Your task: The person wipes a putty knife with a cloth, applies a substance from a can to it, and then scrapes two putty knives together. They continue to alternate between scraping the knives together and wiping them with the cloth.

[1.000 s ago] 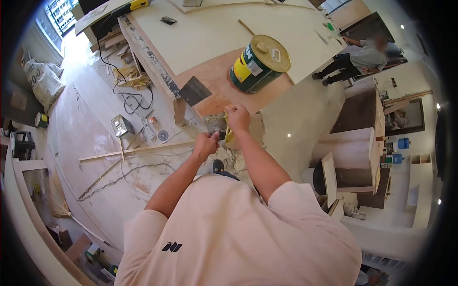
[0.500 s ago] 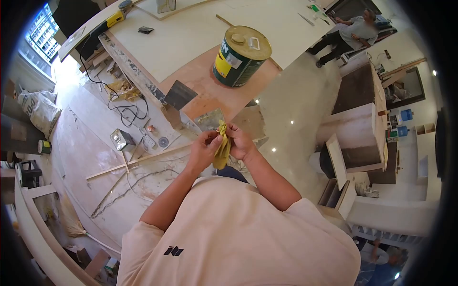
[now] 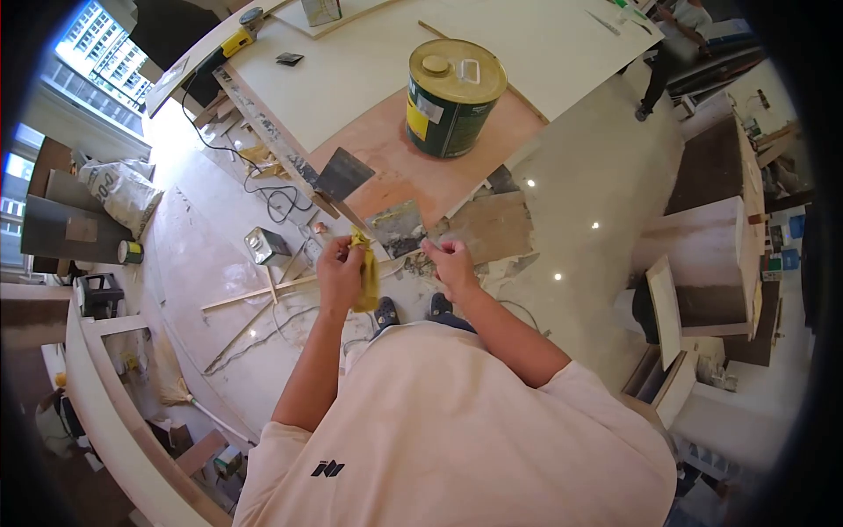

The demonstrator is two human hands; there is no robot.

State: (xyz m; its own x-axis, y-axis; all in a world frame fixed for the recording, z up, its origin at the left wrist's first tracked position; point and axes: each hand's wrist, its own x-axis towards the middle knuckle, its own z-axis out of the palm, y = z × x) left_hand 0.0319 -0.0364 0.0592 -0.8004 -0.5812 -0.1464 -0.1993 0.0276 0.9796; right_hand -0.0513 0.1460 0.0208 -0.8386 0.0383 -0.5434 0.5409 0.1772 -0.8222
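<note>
A crumpled yellow cloth-like piece (image 3: 369,285) hangs from my left hand (image 3: 341,272), whose fingers are closed on its upper end. To the right, apart from the cloth, is my right hand (image 3: 452,266), with thumb and forefinger pinched together; whatever they hold, if anything, is too small to name. Beyond both hands, a green and yellow metal can (image 3: 452,110) with a gold lid stands upright on the pinkish part of the worktable (image 3: 382,136). A dark flat plate (image 3: 345,174) lies at the table's near edge.
A yellow power tool (image 3: 235,42) lies at the table's far left, its black cord trailing to the floor. Wooden strips and a square tin (image 3: 266,247) are on the floor at left. Cabinets (image 3: 702,255) stand at right. Another person (image 3: 669,61) stands at the upper right.
My hands have moved apart. The yellow piece has gone left with my left hand, and my right hand has let go of it. The view has shifted, showing both my feet.
</note>
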